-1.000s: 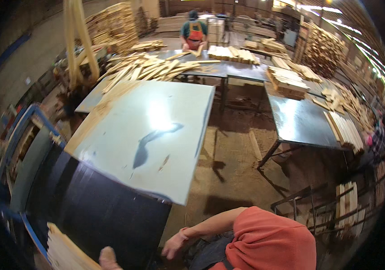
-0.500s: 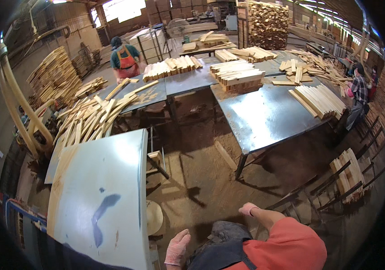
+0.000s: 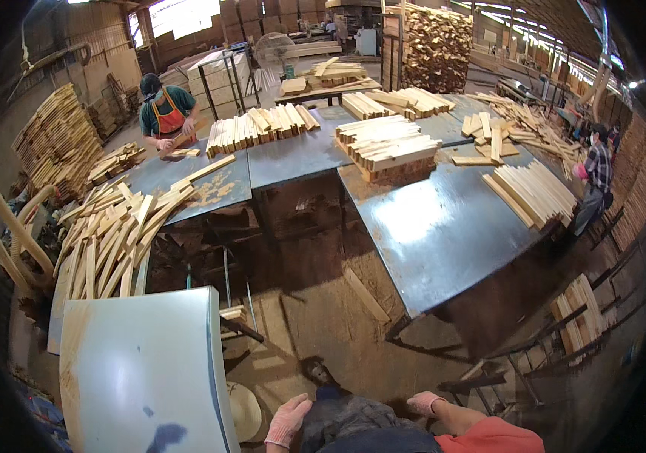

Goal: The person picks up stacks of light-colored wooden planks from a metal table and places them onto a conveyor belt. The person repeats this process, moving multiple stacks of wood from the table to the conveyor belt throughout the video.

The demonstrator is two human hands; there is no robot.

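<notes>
Pale-gloved left hand (image 3: pixel 286 420) and right hand (image 3: pixel 426 402) low at the frame edge, both loose, half-open, holding nothing. White board (image 3: pixel 141 370) now just left of the left hand, no longer stretching ahead as a second ago. Grey steel table (image 3: pixel 444 226) swung up ahead of the right hand. Wood strips (image 3: pixel 111 241) well beyond reach.

Single head-worn fisheye view, high, looking down and forward: pale flat tabletop (image 3: pixel 141 370) near at 7 o'clock, grey metal worktable (image 3: pixel 444 226) farther at 1 o'clock.
</notes>
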